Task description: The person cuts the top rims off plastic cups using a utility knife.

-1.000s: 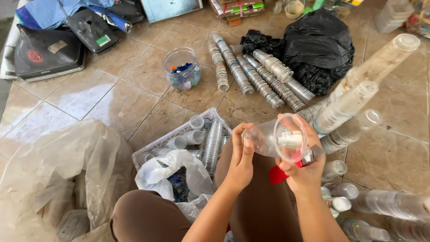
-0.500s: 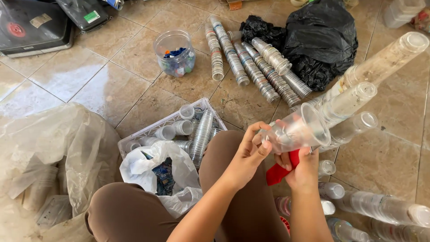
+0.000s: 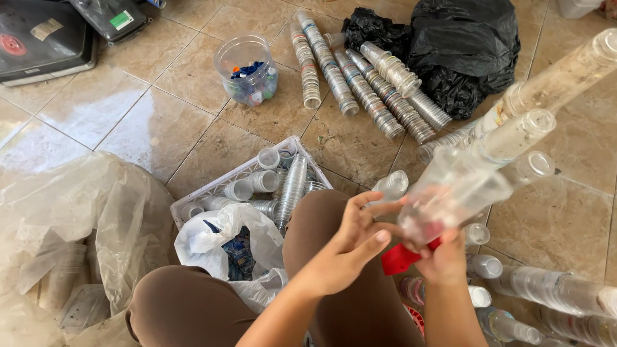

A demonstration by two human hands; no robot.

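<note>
Both hands work one clear plastic cup [image 3: 450,199]: my right hand [image 3: 443,257] is clamped round it, my left hand [image 3: 353,241] spread beside, so I'd grip gently to avoid crushing it.

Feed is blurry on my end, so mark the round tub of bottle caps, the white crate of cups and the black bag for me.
round tub of bottle caps [image 3: 247,72], head view, on its clear wall.
white crate of cups [image 3: 212,194], head view, on its near-left rim.
black bag [image 3: 472,45], head view, on its crumpled middle.

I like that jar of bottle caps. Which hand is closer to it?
Left. The left hand is below and right of the jar; the right hand sits farther right, holding a clear cup.
</note>
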